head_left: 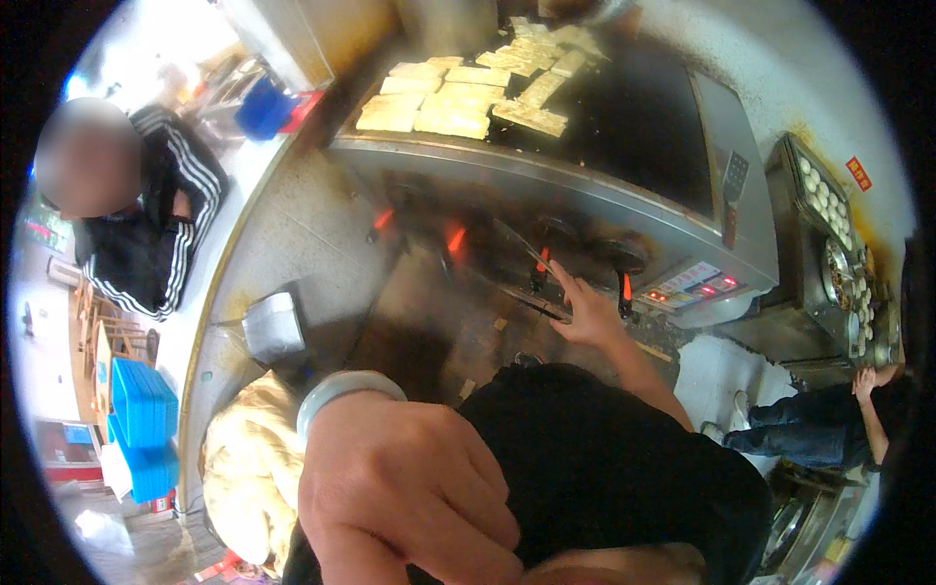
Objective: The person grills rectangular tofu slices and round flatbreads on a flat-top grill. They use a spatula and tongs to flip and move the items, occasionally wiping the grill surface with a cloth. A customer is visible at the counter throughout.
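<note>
My right hand (596,311) is around a pair of metal tongs (537,252); the tongs' arms are spread, with nothing between them. They are in front of the griddle's steel front panel (475,179). Large and close to the camera is my left hand (409,482), fingers curled, with a pale bangle (351,387) at its wrist. Its fingertips are hidden, so I cannot see whether it holds anything. Beyond the tongs, rectangular flatbread pieces (453,117) lie in rows on the dark griddle plate (629,131), some lightly browned.
Black-handled pans or tools with red parts (541,267) show under the griddle. A pale counter (241,197) runs along the left, with a person (146,212) behind it. Blue plastic baskets (142,409) are at lower left. Another person (812,424) stands right, near a tray of dough balls (826,197).
</note>
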A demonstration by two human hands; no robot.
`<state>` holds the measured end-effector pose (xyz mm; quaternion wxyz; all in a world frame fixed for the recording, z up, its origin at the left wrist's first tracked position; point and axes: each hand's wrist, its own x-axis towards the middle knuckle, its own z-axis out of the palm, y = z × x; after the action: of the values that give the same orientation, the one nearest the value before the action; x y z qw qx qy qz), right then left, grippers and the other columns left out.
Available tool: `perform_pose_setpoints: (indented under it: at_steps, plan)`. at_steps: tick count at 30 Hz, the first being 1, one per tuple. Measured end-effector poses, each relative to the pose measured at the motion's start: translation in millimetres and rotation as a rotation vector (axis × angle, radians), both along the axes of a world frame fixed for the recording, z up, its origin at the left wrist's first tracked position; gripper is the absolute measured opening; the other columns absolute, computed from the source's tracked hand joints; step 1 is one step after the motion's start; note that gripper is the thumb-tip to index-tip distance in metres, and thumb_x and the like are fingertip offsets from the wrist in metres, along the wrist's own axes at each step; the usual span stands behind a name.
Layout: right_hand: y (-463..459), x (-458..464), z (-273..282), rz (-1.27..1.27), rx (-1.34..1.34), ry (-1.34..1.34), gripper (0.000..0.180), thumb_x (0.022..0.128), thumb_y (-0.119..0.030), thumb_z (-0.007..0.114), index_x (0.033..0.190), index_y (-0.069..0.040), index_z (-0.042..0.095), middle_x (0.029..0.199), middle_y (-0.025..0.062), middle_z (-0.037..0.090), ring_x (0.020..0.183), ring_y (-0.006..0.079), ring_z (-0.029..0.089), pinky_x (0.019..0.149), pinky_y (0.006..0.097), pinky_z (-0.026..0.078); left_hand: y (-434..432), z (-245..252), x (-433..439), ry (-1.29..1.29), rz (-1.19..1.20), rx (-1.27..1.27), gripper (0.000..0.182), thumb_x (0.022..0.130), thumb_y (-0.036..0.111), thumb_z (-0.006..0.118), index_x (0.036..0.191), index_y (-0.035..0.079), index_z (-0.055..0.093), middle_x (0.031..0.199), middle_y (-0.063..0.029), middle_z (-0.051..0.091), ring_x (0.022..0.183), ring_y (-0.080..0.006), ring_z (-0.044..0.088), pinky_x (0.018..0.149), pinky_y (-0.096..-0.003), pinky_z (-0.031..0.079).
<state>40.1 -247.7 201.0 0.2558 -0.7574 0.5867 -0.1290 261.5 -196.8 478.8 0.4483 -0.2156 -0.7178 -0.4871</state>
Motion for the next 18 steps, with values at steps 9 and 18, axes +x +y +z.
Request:
perform_pose_setpoints:
  at_steps: [9,18]
  plan:
    - [-1,4,-2,0.064,-0.13,-0.131,0.097,0.062,-0.026,0.072,0.141,-0.019,0.017,0.08,0.008,0.054,0.074,0.0247,0.055,0.065,0.0348,0.045,-25,-32,39,-0.288,0.025,0.06,0.054,0.069,0.038,0.074,0.103,0.0,0.055,0.077,-0.0083,0.058,0.058,-0.0174,0.056,0.047,-0.0264,0.043]
    - [-4,5,-18,0.026,-0.109,-0.181,0.099,0.059,-0.026,0.074,0.14,-0.015,0.019,0.074,0.0116,0.055,0.066,0.0263,0.056,0.058,0.0372,0.046,-58,-434,221,-1.957,1.196,0.249,0.051,0.077,0.038,0.059,0.114,0.003,0.051,0.107,-0.0184,0.059,0.094,-0.0316,0.059,0.079,-0.0419,0.046]
